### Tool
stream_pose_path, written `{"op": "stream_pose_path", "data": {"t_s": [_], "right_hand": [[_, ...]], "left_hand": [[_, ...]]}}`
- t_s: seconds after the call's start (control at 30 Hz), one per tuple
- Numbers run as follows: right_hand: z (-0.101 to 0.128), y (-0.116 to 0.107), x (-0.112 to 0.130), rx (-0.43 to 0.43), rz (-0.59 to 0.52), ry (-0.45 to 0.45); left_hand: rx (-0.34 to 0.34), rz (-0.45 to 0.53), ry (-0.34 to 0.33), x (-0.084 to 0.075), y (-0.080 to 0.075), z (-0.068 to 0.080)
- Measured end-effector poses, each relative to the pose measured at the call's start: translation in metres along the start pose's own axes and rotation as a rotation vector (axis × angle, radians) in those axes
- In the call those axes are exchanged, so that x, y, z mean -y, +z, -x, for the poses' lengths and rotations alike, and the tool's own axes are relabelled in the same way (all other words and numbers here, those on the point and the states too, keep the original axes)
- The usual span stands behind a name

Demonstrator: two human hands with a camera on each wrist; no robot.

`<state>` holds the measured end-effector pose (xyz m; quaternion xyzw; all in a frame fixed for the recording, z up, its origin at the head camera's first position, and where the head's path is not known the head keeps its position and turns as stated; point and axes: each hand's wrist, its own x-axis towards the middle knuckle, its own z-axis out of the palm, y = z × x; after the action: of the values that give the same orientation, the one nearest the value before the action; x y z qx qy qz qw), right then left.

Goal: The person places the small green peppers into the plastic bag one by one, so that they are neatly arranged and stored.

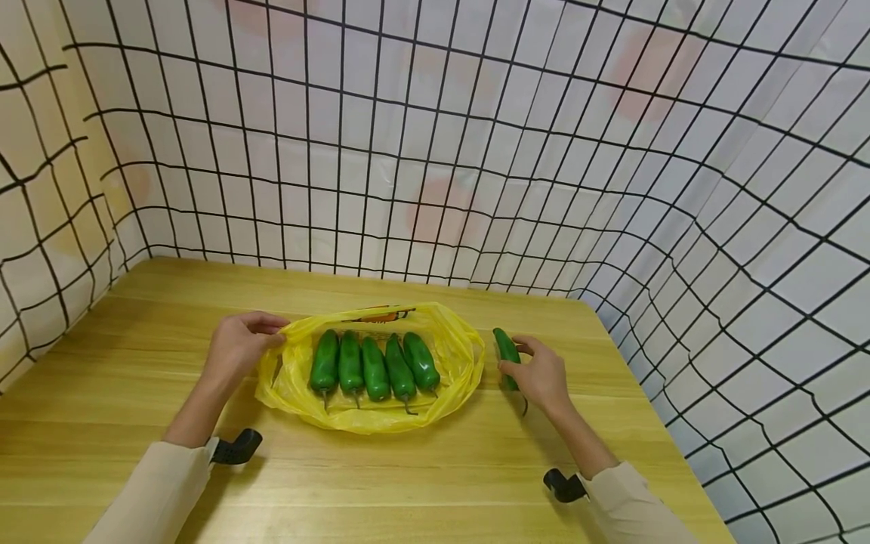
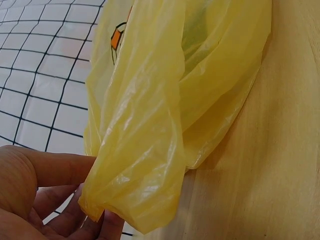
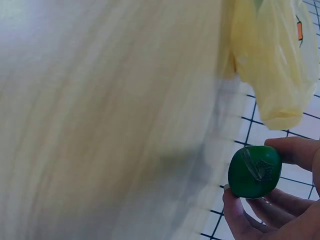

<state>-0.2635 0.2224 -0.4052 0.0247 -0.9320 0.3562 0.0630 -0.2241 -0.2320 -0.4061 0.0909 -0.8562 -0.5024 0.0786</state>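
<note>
Near the middle of the desk (image 1: 102, 423), the left hand (image 1: 238, 349) pinches the left rim of a yellow plastic bag (image 1: 458, 355), thumb on top and fingers curled under the bunched film. The left wrist view shows the same grip from below: the thumb lies across the gathered plastic and the fingers (image 2: 65, 210) sit beneath it.

The right hand (image 1: 537, 374) is just right of the bag, its fingers curled round a loose green pepper (image 1: 506, 349). The pepper's tip points toward the far edge of the desk and its thin stalk sticks out below the hand, toward the near edge. In the right wrist view the pepper's stalk end faces the camera, held between the thumb and the fingertips (image 3: 235, 210); whether the pepper rests on the desk or is lifted clear of it, I cannot tell.

The bag lies flat and open on the desk, nearer the far edge than the near one, with a printed orange mark on its far rim. Inside it 5 green peppers (image 1: 372, 368) lie side by side in a row, touching or nearly touching, stalks toward the near edge.

The desk is light wood. A white sheet with a black grid (image 1: 476, 136) stands behind the far edge and along both sides. Cream sleeves (image 1: 156, 491) cover both forearms.
</note>
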Motion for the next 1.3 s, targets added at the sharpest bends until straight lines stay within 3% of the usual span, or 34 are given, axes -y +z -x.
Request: {"op": "stream_pose_path", "data": {"t_s": [0.57, 0.97, 1.3], "right_hand": [[-0.002, -0.012, 0.03, -0.018, -0.106, -0.051], [0.002, -0.008, 0.06, -0.031, -0.146, -0.141], [0.007, 0.002, 0.083, 0.011, -0.152, -0.184]], "left_hand": [[0.006, 0.011, -0.014, 0.0, 0.0, 0.0], [0.007, -0.002, 0.001, 0.0, -0.001, -0.001], [-0.001, 0.002, 0.005, 0.0, -0.002, -0.001]]}}
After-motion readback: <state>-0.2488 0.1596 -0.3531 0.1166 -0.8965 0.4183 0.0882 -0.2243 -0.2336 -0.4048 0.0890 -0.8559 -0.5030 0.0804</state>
